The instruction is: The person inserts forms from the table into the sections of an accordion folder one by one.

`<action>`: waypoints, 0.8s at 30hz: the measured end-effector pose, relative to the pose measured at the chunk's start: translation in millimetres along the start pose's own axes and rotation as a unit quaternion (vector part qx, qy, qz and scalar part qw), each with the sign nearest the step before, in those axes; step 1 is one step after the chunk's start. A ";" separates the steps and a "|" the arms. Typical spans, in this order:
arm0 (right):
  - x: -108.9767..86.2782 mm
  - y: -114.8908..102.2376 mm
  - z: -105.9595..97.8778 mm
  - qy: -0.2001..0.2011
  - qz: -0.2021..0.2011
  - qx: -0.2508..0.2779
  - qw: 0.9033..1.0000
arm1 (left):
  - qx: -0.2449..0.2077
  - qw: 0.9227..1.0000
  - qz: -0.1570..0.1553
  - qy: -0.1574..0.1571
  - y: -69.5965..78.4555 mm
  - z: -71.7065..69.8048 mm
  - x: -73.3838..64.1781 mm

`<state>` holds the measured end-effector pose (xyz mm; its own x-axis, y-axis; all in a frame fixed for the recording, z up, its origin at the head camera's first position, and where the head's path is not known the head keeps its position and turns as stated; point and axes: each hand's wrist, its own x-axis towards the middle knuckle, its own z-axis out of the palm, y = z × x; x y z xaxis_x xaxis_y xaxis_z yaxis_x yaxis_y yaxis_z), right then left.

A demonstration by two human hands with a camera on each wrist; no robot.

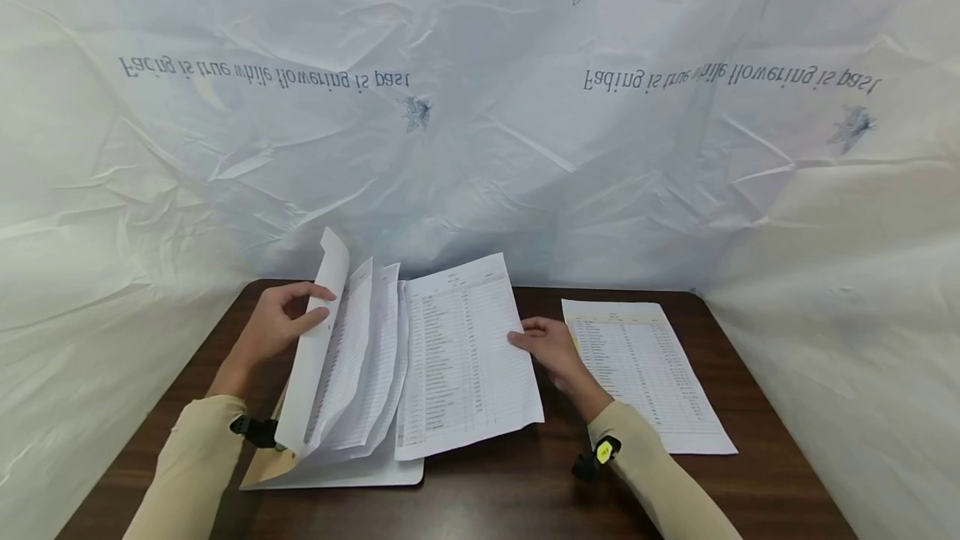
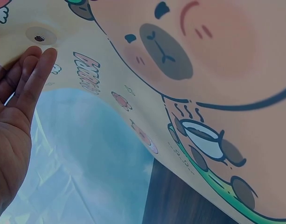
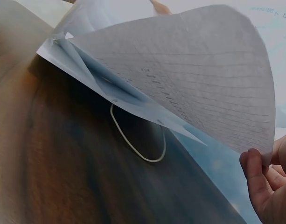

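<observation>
A document folder (image 1: 367, 475) stands spread on the table, its white inner cover (image 1: 310, 369) raised at the left. The cover's outside, seen in the left wrist view, carries a cartoon bear print (image 2: 226, 60) and a round button (image 2: 40, 37). My left hand (image 1: 273, 325) holds the raised cover near its upper edge. Several printed sheets (image 1: 375, 365) fan out inside the folder. With thumb and fingers, my right hand (image 1: 551, 348) pinches the right edge of a printed list sheet (image 1: 468, 365), lifted and bent in the right wrist view.
Another printed sheet (image 1: 645, 373) lies flat on the brown table (image 1: 480, 498) to the right, partly behind my right wrist. A loop of elastic cord (image 3: 152, 160) hangs from the folder's edge. White plastic sheeting (image 1: 480, 173) with printed writing surrounds the table.
</observation>
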<state>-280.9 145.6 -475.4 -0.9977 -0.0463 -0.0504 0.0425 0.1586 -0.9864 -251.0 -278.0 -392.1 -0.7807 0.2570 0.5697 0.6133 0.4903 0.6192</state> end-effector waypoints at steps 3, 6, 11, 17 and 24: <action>-1.3 2.4 4.1 0.002 0.003 0.003 1.000 | 0.002 1.000 0.000 0.000 -1.2 0.3 -0.1; -2.4 3.3 6.8 0.009 0.011 0.003 1.000 | 0.003 1.000 0.003 0.001 -2.5 0.7 -0.1; -4.2 2.2 10.4 0.015 0.019 0.018 1.000 | 0.003 1.000 0.008 0.003 -3.2 0.8 -0.1; -6.8 1.0 15.5 0.002 0.028 0.052 0.998 | 0.004 1.000 0.009 0.002 -2.8 0.2 -0.6; -9.5 2.1 24.1 -0.019 0.048 0.074 0.996 | 0.000 1.000 0.010 0.003 -2.2 -0.2 -1.2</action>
<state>-270.0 122.6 -480.7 -0.9858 -0.0765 -0.1492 0.1483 0.0177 -0.9888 -251.4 -279.5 -394.0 -0.7670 0.2612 0.5860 0.6292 0.4850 0.6074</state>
